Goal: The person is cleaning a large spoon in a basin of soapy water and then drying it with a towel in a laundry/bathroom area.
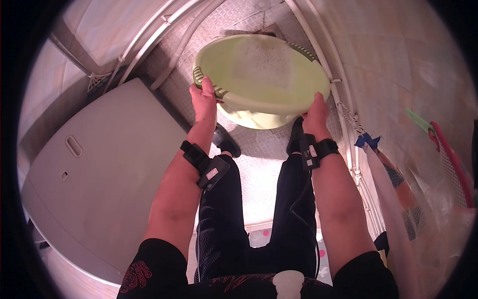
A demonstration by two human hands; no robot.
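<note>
A pale green plastic basin (216,63) is held tilted above the tiled floor, with whitish foam or suds (265,59) on its inner surface. My left hand (204,99) grips the rim by the darker slotted handle, thumb on top. On the near right part of the rim, my right hand (316,112) has its thumb over the edge. The fingers of both hands are mostly hidden under the basin. Each forearm wears a black strap with a small black device and a cable.
A grey-white appliance or cabinet top (112,179) stands at the left. White pipes (149,41) run along both walls. A dark opening (267,33) lies in the floor beyond the basin. Mesh bags (401,187) hang on the right wall. My shoes flank the basin's near side.
</note>
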